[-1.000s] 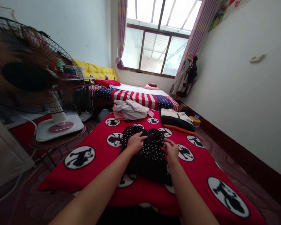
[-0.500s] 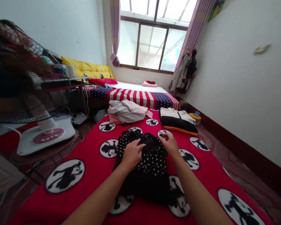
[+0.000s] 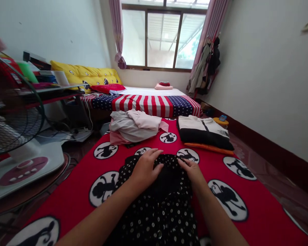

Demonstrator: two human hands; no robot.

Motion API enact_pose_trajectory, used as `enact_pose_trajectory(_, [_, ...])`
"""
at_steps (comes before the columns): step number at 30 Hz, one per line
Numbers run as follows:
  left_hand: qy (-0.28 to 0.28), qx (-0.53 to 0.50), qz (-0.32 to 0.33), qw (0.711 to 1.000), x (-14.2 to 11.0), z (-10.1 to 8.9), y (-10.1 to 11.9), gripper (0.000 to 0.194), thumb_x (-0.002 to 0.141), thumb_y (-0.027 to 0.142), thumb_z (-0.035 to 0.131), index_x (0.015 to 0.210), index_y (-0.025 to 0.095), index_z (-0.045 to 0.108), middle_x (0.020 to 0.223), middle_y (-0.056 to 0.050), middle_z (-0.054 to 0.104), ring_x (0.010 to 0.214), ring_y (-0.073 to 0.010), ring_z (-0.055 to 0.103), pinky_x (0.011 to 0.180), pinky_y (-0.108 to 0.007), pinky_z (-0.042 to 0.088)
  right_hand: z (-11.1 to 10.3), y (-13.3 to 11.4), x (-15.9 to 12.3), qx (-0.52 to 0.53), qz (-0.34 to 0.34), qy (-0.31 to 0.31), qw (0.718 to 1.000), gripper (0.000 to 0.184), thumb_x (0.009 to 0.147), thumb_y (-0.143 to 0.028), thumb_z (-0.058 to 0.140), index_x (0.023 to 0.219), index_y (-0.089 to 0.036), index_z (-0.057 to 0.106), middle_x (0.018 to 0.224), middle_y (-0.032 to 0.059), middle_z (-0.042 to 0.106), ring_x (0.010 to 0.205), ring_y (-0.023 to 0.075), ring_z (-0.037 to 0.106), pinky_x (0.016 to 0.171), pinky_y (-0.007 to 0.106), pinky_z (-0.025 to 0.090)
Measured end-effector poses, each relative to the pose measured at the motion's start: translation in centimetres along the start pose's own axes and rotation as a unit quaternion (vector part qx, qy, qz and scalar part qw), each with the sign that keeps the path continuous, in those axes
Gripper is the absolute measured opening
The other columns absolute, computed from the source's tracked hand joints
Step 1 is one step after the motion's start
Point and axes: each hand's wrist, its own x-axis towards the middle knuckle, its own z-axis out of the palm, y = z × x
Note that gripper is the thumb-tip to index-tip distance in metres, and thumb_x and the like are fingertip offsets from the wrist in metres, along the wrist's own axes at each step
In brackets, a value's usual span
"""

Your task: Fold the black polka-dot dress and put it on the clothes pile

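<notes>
A black garment (image 3: 166,205) with white dots lies spread on the red bed cover in front of me. It reaches from the lower edge of the view up to its gathered top. My left hand (image 3: 146,167) rests over the garment's upper left part, thumb apart from the fingers. At the upper right edge of the cloth, my right hand (image 3: 192,171) pinches the fabric between thumb and fingers. A plain black patch shows between the two hands.
Beyond the garment, a pile of grey and pink clothes (image 3: 136,126) lies left. A folded white-and-black jacket (image 3: 205,133) sits on orange cloth at right. A fan (image 3: 23,164) stands left of the red cover (image 3: 79,194). Behind is another bed (image 3: 143,102).
More of the dotted cloth now spreads toward me, covering the plain black part that showed lower down. My right hand has closed on the garment's edge. The camera view has shifted.
</notes>
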Motion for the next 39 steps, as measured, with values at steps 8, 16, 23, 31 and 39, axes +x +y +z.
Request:
enact_pose_trajectory(8, [-0.303, -0.231, -0.063, 0.922, 7.1, 0.4, -2.0, 0.065, 0.077, 0.049, 0.065, 0.131, 0.017, 0.053, 0.082, -0.003, 0.068, 0.071, -0.0161, 0.061, 0.063, -0.025, 0.046, -1.2, -2.0, -2.2, 0.155, 0.058, -0.077, 0.983, 0.034, 0.066, -0.043, 0.078, 0.087, -0.017, 0.071, 0.081, 0.0044, 0.073, 0.071, 0.0162, 0.067, 0.07, 0.026, 0.05])
enact_pose_trajectory(16, [-0.291, -0.296, -0.152, 0.897, 8.0, 1.2, -2.4, 0.059, 0.069, 0.047, 0.072, 0.118, 0.014, 0.064, 0.07, 0.0, 0.065, 0.063, -0.013, 0.057, 0.058, -0.022, 0.041, -3.4, -1.1, -2.0, 0.086, 0.097, -0.105, 0.986, 0.049, 0.064, -0.039, 0.079, 0.105, -0.018, 0.066, 0.09, 0.0055, 0.073, 0.076, 0.0174, 0.068, 0.071, 0.028, 0.05])
enact_pose_trajectory(23, [-0.246, -0.204, -0.213, 0.923, 7.1, -1.4, -7.3, 0.055, 0.065, 0.057, 0.071, 0.102, 0.015, 0.073, 0.09, -0.005, 0.073, 0.082, -0.0204, 0.062, 0.072, -0.025, 0.045, -3.5, 0.7, -0.8, -0.275, -0.046, 0.074, 0.958, 0.024, 0.076, -0.04, 0.063, 0.085, -0.018, 0.07, 0.077, 0.0065, 0.072, 0.075, 0.0238, 0.066, 0.071, 0.036, 0.049])
enact_pose_trajectory(31, [-0.289, -0.274, -0.286, 0.872, 5.2, -6.4, -10.3, 0.064, 0.057, 0.046, 0.081, 0.113, 0.017, 0.068, 0.09, -0.006, 0.073, 0.07, -0.0158, 0.062, 0.061, -0.023, 0.044, 0.2, 0.1, -2.2, -0.314, -0.263, -0.022, 0.912, 0.018, 0.085, -0.038, 0.057, 0.089, -0.025, 0.069, 0.094, 0.0039, 0.07, 0.091, 0.0203, 0.063, 0.085, 0.032, 0.047])
enact_pose_trajectory(39, [0.051, -0.184, -0.291, 0.938, 1.1, -2.9, -12.4, 0.054, 0.063, 0.051, 0.073, 0.097, 0.01, 0.07, 0.082, -0.009, 0.072, 0.078, -0.0217, 0.065, 0.07, -0.029, 0.048, -1.5, 2.0, -0.9, -0.265, -0.212, 0.087, 0.937, 0.033, 0.083, -0.048, 0.054, 0.091, -0.02, 0.069, 0.1, 0.0084, 0.069, 0.093, 0.0223, 0.061, 0.085, 0.034, 0.047])
